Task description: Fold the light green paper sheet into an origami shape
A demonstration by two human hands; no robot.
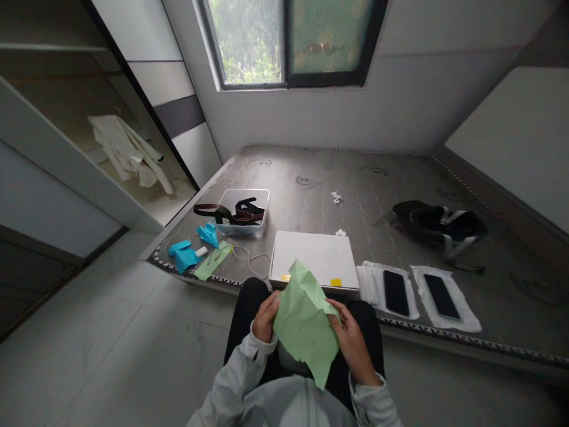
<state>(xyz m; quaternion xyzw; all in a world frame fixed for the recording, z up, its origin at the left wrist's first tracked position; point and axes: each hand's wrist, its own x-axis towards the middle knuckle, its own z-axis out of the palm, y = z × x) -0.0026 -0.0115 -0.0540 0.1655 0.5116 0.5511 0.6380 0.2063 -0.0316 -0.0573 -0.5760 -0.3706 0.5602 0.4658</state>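
A creased sheet of light green paper [306,323] is held over my lap, low in the middle of the view. My left hand [265,317] pinches its left edge with curled fingers. My right hand [351,338] grips its right edge, thumb on top. The sheet is partly folded, with a peak pointing up at its top. Just beyond it, a white board [315,258] lies flat on the near edge of the grey mattress [355,196].
On the mattress: a clear plastic box [244,213] holding a dark belt, blue folded paper pieces [184,255], a green paper strip [213,261], a white cable [251,261], two phones on white sleeves [395,292] [441,296], and a dark headset [438,224]. An open wardrobe stands left.
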